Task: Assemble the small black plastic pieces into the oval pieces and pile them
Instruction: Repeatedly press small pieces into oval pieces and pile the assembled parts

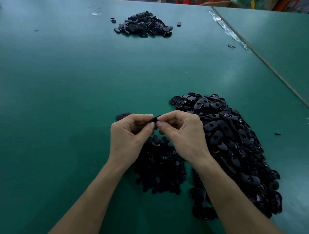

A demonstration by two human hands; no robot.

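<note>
Both hands meet mid-table: my left hand (130, 135) and right hand (182, 133) pinch one black piece (154, 119) between thumbs and forefingers, the other fingers curled in. My wrists hide part of the heap of small pieces (159, 169) at 6 o'clock. The heap of oval pieces (230, 140) is at 4 o'clock. A far pile (145, 24) sits at 12 on the green table (61, 85), and a lone oval (123, 115) lies just beyond my left knuckles.
</note>
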